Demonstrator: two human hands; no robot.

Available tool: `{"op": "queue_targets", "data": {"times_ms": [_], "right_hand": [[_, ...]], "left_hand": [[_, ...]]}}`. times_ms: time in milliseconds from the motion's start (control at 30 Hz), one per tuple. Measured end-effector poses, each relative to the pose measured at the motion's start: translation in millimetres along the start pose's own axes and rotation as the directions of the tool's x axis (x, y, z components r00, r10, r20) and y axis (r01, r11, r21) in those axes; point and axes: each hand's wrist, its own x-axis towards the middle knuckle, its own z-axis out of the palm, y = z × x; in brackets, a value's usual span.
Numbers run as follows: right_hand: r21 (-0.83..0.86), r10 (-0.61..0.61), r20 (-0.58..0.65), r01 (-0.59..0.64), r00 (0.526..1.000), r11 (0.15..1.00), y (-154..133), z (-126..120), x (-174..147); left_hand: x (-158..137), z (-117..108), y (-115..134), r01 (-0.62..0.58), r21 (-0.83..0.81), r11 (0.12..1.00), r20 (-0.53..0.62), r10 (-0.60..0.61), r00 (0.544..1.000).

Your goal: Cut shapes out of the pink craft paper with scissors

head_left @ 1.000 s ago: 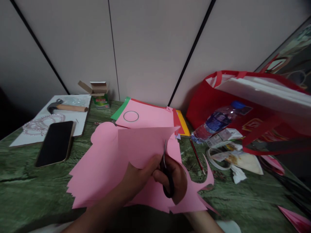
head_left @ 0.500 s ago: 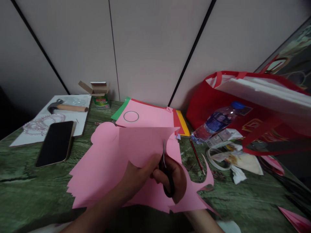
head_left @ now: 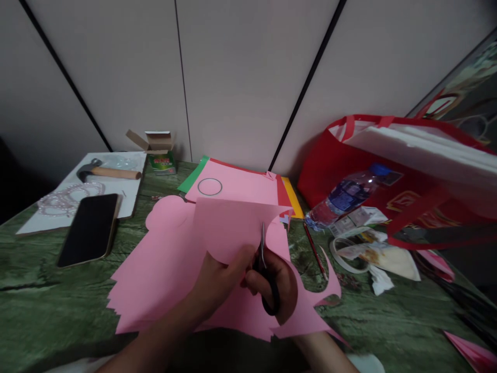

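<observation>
Raised above the table, a pink paper sheet (head_left: 233,225) is pinched at its lower edge by my left hand (head_left: 223,280), thumb on top. My right hand (head_left: 281,285) grips black-handled scissors (head_left: 262,246), their blades pointing away from me at the sheet's curved right edge. The blades look nearly closed. A cut pink strip (head_left: 310,311) curls over and beside my right wrist. Beneath both hands lies a pile of pink paper (head_left: 155,285) with jagged left edges and a rounded upper-left corner.
A phone (head_left: 89,228), a hammer (head_left: 111,171) and beads on a white board (head_left: 39,220) lie left. Behind are a small box (head_left: 162,161) and coloured sheets with a ring (head_left: 210,186). On the right are a pencil (head_left: 315,249), a bottle (head_left: 341,199), tape and a red bag (head_left: 322,155).
The held sheet has shifted slightly to the right and turned a little, its top edge now tilting down to the right. Both hands keep their hold, and the scissors have barely moved.
</observation>
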Motion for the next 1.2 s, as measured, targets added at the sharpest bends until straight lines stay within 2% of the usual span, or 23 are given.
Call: {"op": "queue_targets", "data": {"times_ms": [267,400,433,467,500,567,600,667,767,800,867,900,933,1000,1067,1200], "right_hand": [[-0.013,-0.008,0.023,0.008,1.0,1.0,-7.3,-1.5,2.0],[-0.054,0.0,0.141,0.008,0.99,0.999,-13.0,-3.7,2.7],[-0.111,0.054,0.176,-0.034,0.983,0.993,-15.8,-4.6,1.6],[-0.153,0.104,0.134,-0.083,0.985,0.985,-19.2,-6.0,-0.1],[-0.162,0.152,0.146,-0.128,0.978,0.978,-23.1,-8.2,-2.5],[-0.216,0.223,0.232,-0.173,0.947,0.961,-31.9,-15.6,-8.1],[-0.264,0.28,0.291,-0.204,0.915,0.943,-36.4,-20.7,-10.8],[-0.413,0.303,0.275,-0.173,0.912,0.894,-44.7,-32.8,-14.8],[-0.615,0.186,0.164,-0.047,0.969,0.787,-51.6,-49.2,-15.0],[-0.687,0.126,0.09,-0.03,0.988,0.726,-51.9,-52.8,-13.7],[-0.839,-0.01,-0.054,-0.04,0.998,0.542,-49.8,-56.8,-10.0],[-0.874,-0.069,-0.099,-0.053,0.993,0.483,-48.0,-57.5,-8.2],[-0.886,-0.092,-0.104,-0.05,0.99,0.462,-46.1,-57.6,-6.6],[-0.877,-0.106,-0.083,-0.023,0.991,0.48,-43.2,-57.1,-4.9],[-0.844,-0.089,-0.051,0.005,0.995,0.537,-42.5,-56.8,-5.0],[-0.8,-0.029,-0.028,-0.005,0.999,0.6,-45.6,-56.9,-7.0]], "left_hand": [[-0.9,0.7,2.2,0.002,-0.029,1.0,-0.01,-0.002,1.0],[1.5,-1.4,-1.7,0.009,0.007,1.0,-0.097,-0.008,0.995],[3.2,-3.0,-2.8,-0.004,0.015,1.0,-0.139,0.006,0.99],[5.3,-4.9,-3.9,-0.026,0.02,0.999,-0.182,0.029,0.983],[7.7,-7.2,-4.6,-0.052,0.018,0.998,-0.23,0.055,0.972],[13.1,-11.7,-5.1,-0.097,-0.009,0.995,-0.311,0.089,0.946],[15.7,-13.7,-4.9,-0.109,-0.035,0.993,-0.334,0.092,0.938],[19.8,-16.4,-4.1,-0.128,-0.126,0.984,-0.327,0.081,0.942],[22.3,-17.0,-3.7,-0.138,-0.286,0.948,-0.251,0.065,0.966],[22.2,-16.6,-4.0,-0.137,-0.317,0.938,-0.233,0.062,0.97],[21.5,-15.7,-5.3,-0.131,-0.342,0.931,-0.217,0.057,0.974],[21.1,-15.3,-6.1,-0.122,-0.343,0.931,-0.212,0.05,0.976],[20.8,-15.2,-6.9,-0.114,-0.337,0.935,-0.209,0.044,0.977],[20.5,-15.2,-8.0,-0.096,-0.303,0.948,-0.207,0.033,0.978],[20.6,-15.7,-8.5,-0.075,-0.261,0.962,-0.206,0.021,0.978],[20.0,-16.5,-8.8,-0.033,-0.182,0.983,-0.169,0.002,0.986]]}}
